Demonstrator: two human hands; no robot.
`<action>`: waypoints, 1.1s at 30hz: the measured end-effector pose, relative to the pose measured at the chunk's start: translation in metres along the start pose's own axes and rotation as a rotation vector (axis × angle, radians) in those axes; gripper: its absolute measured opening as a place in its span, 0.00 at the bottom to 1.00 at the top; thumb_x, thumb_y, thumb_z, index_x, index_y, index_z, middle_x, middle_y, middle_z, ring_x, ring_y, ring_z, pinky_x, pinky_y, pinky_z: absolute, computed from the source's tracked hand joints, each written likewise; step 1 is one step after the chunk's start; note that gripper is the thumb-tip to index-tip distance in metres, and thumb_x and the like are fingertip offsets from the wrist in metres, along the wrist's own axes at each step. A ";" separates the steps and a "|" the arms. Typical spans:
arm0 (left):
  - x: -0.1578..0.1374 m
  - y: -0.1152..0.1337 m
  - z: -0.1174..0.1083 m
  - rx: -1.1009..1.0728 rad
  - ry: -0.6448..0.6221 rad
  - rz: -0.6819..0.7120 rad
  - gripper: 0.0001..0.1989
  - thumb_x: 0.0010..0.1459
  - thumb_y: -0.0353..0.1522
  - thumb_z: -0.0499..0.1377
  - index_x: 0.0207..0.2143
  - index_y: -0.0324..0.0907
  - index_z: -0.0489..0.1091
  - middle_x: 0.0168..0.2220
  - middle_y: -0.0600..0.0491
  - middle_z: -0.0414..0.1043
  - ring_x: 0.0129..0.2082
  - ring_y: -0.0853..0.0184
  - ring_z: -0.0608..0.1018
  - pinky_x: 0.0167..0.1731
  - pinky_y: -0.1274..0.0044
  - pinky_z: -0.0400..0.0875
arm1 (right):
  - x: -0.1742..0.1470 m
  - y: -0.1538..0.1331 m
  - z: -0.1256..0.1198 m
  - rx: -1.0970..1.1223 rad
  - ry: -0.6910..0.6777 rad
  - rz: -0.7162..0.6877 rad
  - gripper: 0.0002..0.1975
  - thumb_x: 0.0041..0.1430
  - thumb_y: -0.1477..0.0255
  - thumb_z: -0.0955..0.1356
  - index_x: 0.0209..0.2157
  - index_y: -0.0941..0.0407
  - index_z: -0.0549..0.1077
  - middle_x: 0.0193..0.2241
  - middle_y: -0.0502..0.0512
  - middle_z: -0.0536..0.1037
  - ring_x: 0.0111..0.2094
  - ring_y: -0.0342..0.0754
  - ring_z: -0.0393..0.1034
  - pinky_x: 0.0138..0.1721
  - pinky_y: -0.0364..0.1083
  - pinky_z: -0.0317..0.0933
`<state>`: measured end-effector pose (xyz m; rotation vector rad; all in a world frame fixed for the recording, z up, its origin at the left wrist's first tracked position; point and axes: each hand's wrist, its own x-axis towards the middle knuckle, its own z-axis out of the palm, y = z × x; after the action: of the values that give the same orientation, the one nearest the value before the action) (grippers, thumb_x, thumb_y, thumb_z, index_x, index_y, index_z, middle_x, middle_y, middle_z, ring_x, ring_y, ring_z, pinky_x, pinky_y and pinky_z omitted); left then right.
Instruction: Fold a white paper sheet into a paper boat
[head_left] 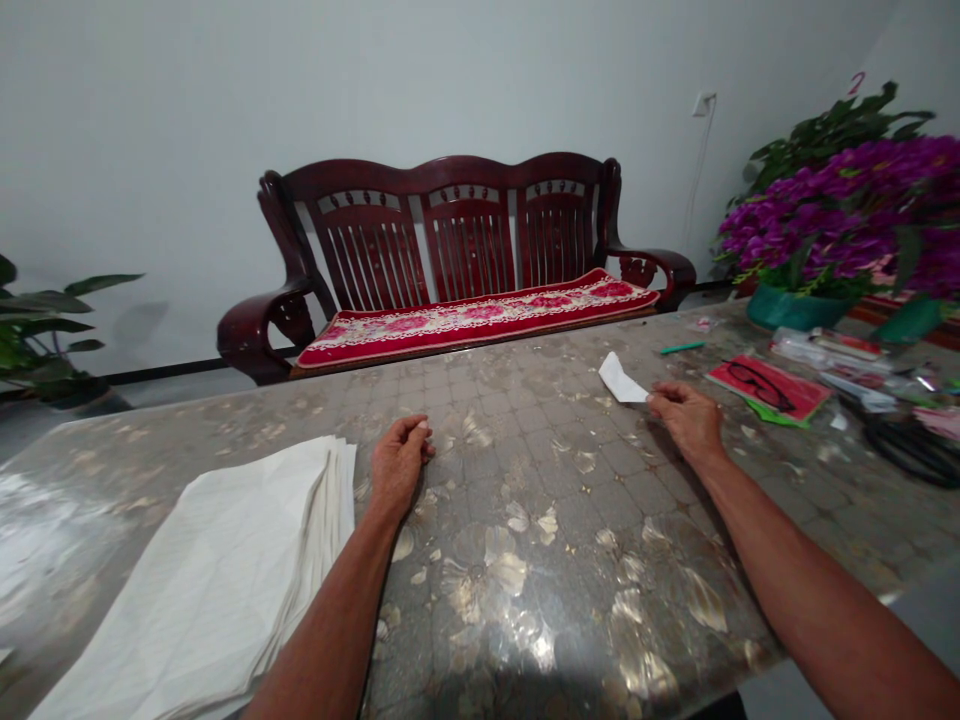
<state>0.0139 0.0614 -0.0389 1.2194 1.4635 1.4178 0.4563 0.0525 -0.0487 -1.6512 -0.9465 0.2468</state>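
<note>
My right hand (pixel 688 422) pinches one corner of a small folded piece of white paper (pixel 622 384) between thumb and fingers. The paper points away to the left, just above or on the far part of the table. My left hand (pixel 400 462) rests on the patterned tablecloth (pixel 517 470) with its fingers curled in and the thumb against them; nothing shows in it. Close by on its left lies a thick stack of white paper sheets (pixel 232 550) with creases and uneven edges. My left forearm crosses the stack's right edge.
Right of my right hand lie a red booklet (pixel 806 390) with black glasses (pixel 761 385) on it, a green pen (pixel 682 348) and a black-handled item (pixel 911 450). Purple flowers (pixel 847 215) stand behind. Beyond the table is a wooden bench (pixel 472 230); a plant (pixel 45 320) stands left.
</note>
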 end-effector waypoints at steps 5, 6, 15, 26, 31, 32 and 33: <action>0.001 0.000 0.000 0.015 0.005 -0.005 0.21 0.49 0.44 0.62 0.41 0.38 0.75 0.30 0.53 0.75 0.22 0.71 0.75 0.23 0.79 0.67 | 0.002 -0.003 -0.006 -0.188 0.084 -0.367 0.14 0.51 0.65 0.67 0.36 0.56 0.80 0.33 0.56 0.80 0.35 0.53 0.74 0.42 0.51 0.68; 0.001 0.000 0.000 0.014 0.004 -0.006 0.21 0.49 0.44 0.62 0.41 0.38 0.75 0.31 0.53 0.75 0.22 0.71 0.75 0.23 0.79 0.67 | 0.001 -0.004 -0.007 -0.221 0.094 -0.428 0.14 0.52 0.66 0.66 0.36 0.56 0.80 0.34 0.57 0.80 0.35 0.53 0.74 0.42 0.51 0.67; 0.001 0.000 -0.001 0.018 -0.001 0.001 0.22 0.50 0.44 0.62 0.41 0.38 0.74 0.30 0.52 0.75 0.23 0.70 0.75 0.24 0.78 0.67 | -0.003 -0.004 -0.004 -0.285 0.012 -0.572 0.15 0.52 0.67 0.67 0.38 0.57 0.80 0.32 0.57 0.79 0.31 0.52 0.74 0.37 0.50 0.67; 0.002 -0.002 -0.001 0.010 -0.004 -0.003 0.21 0.50 0.44 0.62 0.41 0.38 0.75 0.31 0.53 0.75 0.23 0.70 0.75 0.23 0.79 0.67 | -0.002 -0.001 -0.001 -0.306 0.003 -0.569 0.15 0.54 0.63 0.67 0.37 0.57 0.81 0.33 0.58 0.80 0.31 0.52 0.73 0.37 0.50 0.67; 0.002 -0.003 -0.001 0.012 -0.011 -0.011 0.21 0.50 0.44 0.62 0.42 0.38 0.75 0.31 0.53 0.75 0.23 0.70 0.75 0.23 0.79 0.67 | -0.001 0.001 0.000 -0.300 -0.020 -0.553 0.15 0.54 0.64 0.67 0.37 0.57 0.81 0.33 0.58 0.80 0.31 0.52 0.74 0.37 0.51 0.67; 0.002 -0.003 -0.001 0.014 -0.012 -0.012 0.21 0.51 0.44 0.62 0.42 0.38 0.75 0.31 0.52 0.75 0.23 0.71 0.75 0.24 0.79 0.67 | -0.001 0.002 0.000 -0.292 -0.031 -0.552 0.15 0.54 0.64 0.66 0.37 0.57 0.81 0.33 0.58 0.80 0.31 0.52 0.74 0.37 0.51 0.67; 0.002 -0.004 -0.001 0.016 -0.012 -0.011 0.21 0.51 0.44 0.61 0.42 0.38 0.75 0.32 0.52 0.75 0.23 0.70 0.75 0.24 0.79 0.67 | -0.001 0.002 0.000 -0.280 -0.041 -0.549 0.15 0.54 0.64 0.66 0.37 0.57 0.81 0.33 0.58 0.80 0.32 0.53 0.74 0.37 0.51 0.67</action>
<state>0.0116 0.0629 -0.0422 1.2258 1.4739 1.3916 0.4566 0.0523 -0.0507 -1.5666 -1.4738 -0.2356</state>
